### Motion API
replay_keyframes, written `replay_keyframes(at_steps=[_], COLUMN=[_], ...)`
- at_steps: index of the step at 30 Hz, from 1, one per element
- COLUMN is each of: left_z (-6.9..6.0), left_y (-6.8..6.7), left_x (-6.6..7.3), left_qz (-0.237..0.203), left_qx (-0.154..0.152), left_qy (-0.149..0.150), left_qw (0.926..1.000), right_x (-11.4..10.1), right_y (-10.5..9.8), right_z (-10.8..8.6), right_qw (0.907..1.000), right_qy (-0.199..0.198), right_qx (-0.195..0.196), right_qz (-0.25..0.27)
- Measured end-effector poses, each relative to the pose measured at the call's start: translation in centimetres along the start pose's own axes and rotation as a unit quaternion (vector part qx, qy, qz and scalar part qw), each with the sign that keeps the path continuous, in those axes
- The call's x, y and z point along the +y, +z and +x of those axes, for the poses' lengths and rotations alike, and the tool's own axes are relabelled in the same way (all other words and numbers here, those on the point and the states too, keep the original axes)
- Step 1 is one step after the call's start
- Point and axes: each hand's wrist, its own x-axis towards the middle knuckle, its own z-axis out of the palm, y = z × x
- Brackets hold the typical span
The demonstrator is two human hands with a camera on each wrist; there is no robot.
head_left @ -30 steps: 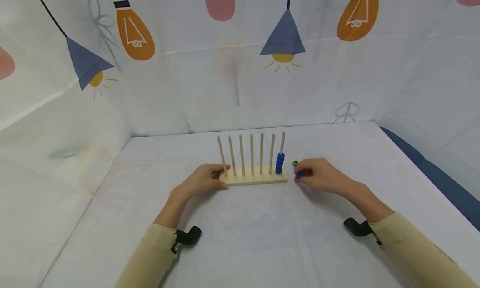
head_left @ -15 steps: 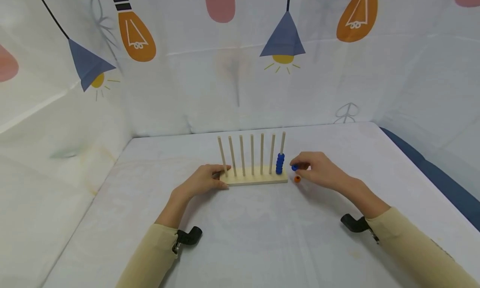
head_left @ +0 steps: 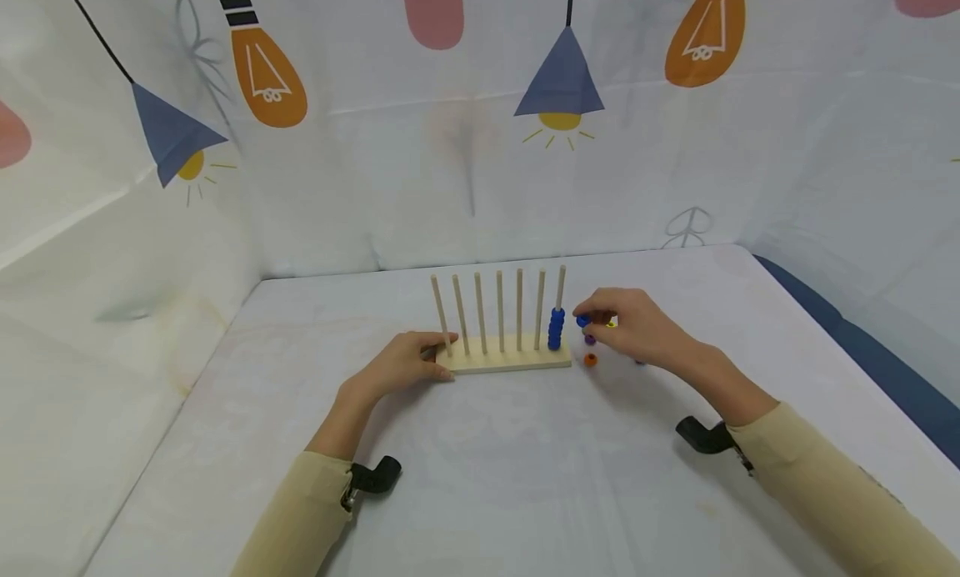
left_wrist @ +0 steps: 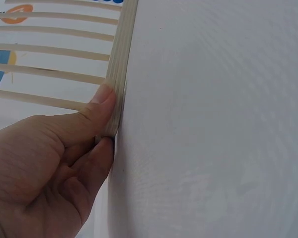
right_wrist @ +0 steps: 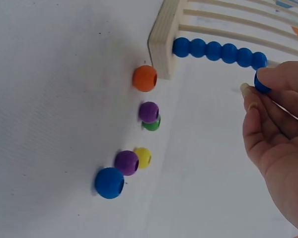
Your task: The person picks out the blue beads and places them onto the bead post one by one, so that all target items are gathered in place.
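A wooden peg board (head_left: 502,362) with several upright pegs stands on the table. Its rightmost peg carries a stack of blue beads (head_left: 555,330); the other pegs are bare. My left hand (head_left: 397,363) grips the board's left end, thumb and fingers at its edge, as the left wrist view shows closely. Between thumb and fingers my right hand (head_left: 637,325) pinches a blue bead (right_wrist: 261,83), raised beside the stacked peg and apart from it. Below that hand lie an orange bead (right_wrist: 145,78), a purple bead (right_wrist: 149,112) and a green bead (right_wrist: 153,123).
Farther along the table are another purple bead (right_wrist: 126,162), a yellow bead (right_wrist: 144,157) and a loose blue bead (right_wrist: 109,183). The white table (head_left: 480,477) meets a printed cloth backdrop (head_left: 360,168) behind the board.
My right hand has lifted the blue bead off the table and moved it up and left, nearer the stacked peg. My left hand stays on the board.
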Motion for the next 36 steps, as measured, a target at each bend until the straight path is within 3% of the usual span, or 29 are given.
replay_keyframes(at_steps=[26, 36], left_z=[0.0, 0.0], left_y=[0.0, -0.1], left_x=[-0.3, 0.0], left_qz=[0.002, 0.002], left_qx=[0.002, -0.004], left_qy=[0.002, 0.004], left_qw=[1.0, 1.0], right_x=[-2.3, -3.4], right_y=[-3.2, -4.4], right_z=[2.4, 3.2], right_qw=[0.9963, 0.9959], right_qy=[-0.071, -0.07], right_qx=[0.034, 0.042], right_qz=[-0.035, -0.039])
